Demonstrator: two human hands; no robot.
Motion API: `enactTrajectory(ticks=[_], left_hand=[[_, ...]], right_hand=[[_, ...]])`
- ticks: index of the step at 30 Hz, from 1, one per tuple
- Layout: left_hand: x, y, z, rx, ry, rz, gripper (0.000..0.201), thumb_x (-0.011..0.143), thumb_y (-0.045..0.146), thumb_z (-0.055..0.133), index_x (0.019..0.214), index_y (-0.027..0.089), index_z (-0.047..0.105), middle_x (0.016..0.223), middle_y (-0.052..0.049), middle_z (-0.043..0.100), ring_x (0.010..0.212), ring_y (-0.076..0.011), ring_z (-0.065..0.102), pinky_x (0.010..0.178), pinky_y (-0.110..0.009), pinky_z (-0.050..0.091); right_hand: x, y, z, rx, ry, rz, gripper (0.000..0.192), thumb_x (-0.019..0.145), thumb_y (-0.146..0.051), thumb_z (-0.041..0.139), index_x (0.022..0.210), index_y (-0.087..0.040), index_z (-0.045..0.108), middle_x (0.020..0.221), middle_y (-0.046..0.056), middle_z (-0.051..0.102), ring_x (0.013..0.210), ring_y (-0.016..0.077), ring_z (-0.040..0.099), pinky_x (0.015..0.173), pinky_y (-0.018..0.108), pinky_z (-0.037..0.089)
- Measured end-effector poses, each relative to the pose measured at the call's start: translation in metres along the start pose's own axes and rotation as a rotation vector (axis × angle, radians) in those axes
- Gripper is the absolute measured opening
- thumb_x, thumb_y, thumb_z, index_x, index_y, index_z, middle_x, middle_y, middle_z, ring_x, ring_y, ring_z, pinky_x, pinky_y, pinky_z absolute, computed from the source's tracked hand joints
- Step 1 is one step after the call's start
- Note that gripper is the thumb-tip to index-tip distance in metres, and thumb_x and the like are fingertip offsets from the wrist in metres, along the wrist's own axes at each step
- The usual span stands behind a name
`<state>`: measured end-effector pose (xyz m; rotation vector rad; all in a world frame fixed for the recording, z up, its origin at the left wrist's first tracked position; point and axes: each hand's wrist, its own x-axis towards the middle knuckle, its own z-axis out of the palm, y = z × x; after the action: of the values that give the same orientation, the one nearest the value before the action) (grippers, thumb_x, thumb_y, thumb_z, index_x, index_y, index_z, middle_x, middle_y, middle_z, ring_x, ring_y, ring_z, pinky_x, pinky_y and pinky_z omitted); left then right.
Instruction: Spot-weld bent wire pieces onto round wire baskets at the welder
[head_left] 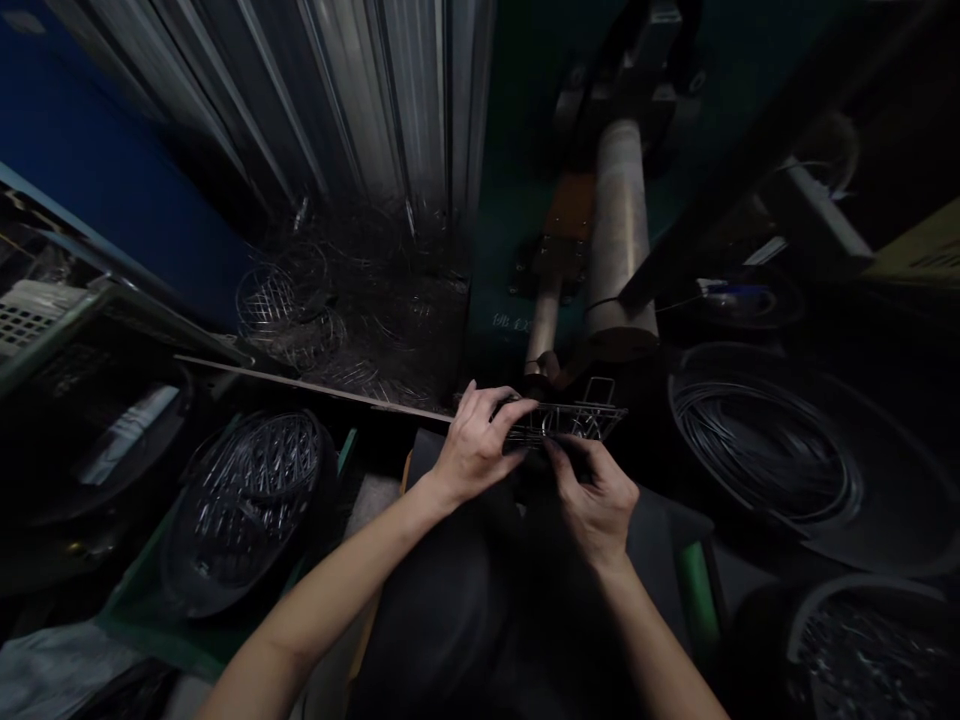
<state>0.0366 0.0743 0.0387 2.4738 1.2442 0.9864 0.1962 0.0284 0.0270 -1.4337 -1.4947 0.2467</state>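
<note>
Under machine cylinder [619,230]: both hands pinch wire frame [570,420], long axis left-right. Left hand [474,447] grips left end from above; right hand [596,497] holds near edge from below.

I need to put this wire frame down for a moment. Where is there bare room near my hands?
Bare room is scarce. The dark lap surface below the left hand and right hand, which hold the wire frame, looks free. The tub of wire pieces on the left and the wire coil basin on the right crowd both sides.
</note>
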Motion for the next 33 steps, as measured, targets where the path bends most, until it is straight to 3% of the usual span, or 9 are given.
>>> enactTrajectory(ticks=[33], left_hand=[[0.02, -0.01, 0.008, 0.014, 0.065, 0.019, 0.044, 0.08, 0.03, 0.063, 0.121, 0.019, 0.051, 0.116, -0.01, 0.057, 0.11, -0.0224, 0.055, 0.109, -0.053, 0.033]], right_hand=[[0.018, 0.01, 0.012, -0.02, 0.028, -0.017, 0.013, 0.085, -0.031, 0.059, 0.086, -0.018, 0.065, 0.079, 0.004, 0.067, 0.069, 0.0148, 0.062, 0.066, 0.027, 0.05]])
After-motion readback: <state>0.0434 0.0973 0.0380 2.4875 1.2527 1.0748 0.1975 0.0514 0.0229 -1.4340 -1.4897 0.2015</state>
